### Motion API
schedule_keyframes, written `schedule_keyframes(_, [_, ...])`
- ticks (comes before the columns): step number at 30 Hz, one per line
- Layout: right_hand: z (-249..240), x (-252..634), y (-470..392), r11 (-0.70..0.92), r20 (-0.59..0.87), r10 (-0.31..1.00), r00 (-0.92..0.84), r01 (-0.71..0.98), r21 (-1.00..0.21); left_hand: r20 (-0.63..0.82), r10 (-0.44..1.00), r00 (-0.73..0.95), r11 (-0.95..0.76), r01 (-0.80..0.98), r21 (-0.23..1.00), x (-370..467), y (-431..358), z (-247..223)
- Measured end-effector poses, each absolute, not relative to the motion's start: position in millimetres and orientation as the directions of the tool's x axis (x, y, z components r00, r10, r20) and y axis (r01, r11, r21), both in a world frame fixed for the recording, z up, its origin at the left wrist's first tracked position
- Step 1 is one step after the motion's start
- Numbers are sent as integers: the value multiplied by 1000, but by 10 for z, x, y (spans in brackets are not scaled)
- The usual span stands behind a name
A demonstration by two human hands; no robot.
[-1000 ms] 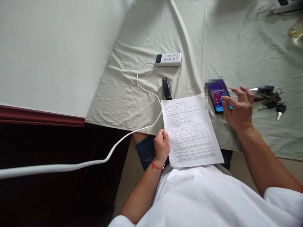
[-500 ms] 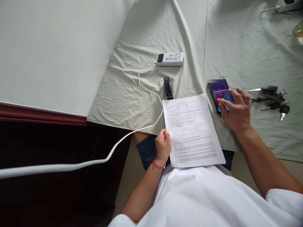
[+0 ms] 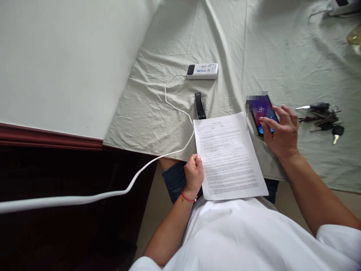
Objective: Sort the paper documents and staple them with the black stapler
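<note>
My left hand (image 3: 194, 171) is closed on the left edge of a printed sheet of paper (image 3: 229, 158), thumb on top. The sheet, perhaps more than one page, lies partly over the table edge and reaches down to my white shirt. Over a lit smartphone (image 3: 263, 113) on the cloth, my right hand (image 3: 283, 131) has its fingers apart, with the thumb at the lower part of the screen. A black stapler (image 3: 200, 105) lies just beyond the top of the paper, its near end touching or close to it.
A white power bank (image 3: 202, 71) sits farther back, its white cable (image 3: 135, 180) running across to the lower left. To the right of the phone lies a bunch of keys (image 3: 324, 116). A white device (image 3: 342, 7) and a yellowish transparent object (image 3: 354, 37) stand at the far right.
</note>
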State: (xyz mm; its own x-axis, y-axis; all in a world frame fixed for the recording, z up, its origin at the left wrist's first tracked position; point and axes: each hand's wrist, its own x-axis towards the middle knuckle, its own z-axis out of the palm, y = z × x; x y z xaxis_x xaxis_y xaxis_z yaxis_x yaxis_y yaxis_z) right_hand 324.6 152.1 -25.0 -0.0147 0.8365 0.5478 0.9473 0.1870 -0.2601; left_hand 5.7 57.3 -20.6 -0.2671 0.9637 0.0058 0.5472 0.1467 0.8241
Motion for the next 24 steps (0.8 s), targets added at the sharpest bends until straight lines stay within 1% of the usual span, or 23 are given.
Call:
schedule_keyframes(2, [-251, 3245, 1526, 180, 540, 841, -11, 949, -260, 11, 964, -266, 142, 547, 825, 58, 576, -207])
schedule_keyframes(6, [-216, 3235, 1511, 149, 468, 884, 1, 947, -284, 3, 962, -271, 151, 543, 826, 61, 576, -219])
schedule_keyframes(9, [-215, 3234, 1499, 157, 467, 884, -1, 942, -296, -7, 962, -274, 160, 539, 827, 61, 571, -227])
schedule_keyframes(14, [-321, 3267, 1548, 169, 545, 839, 0, 950, -261, -20, 961, -275, 167, 523, 836, 59, 567, -215])
schedule_keyframes(17, [-278, 3263, 1555, 192, 606, 795, 5, 946, -261, -54, 958, -281, 193, 495, 847, 56, 562, -208])
schedule_keyframes(19, [-165, 3231, 1503, 240, 674, 739, 3, 933, -268, -97, 954, -284, 221, 443, 869, 49, 549, -211])
schedule_keyframes(21, [-20, 3176, 1394, 287, 712, 702, 10, 912, -295, -151, 951, -270, 243, 351, 904, 35, 525, -224])
schedule_keyframes(24, [159, 3070, 1158, 359, 676, 737, -19, 858, -367, -213, 947, -241, 263, 201, 943, 3, 472, -254])
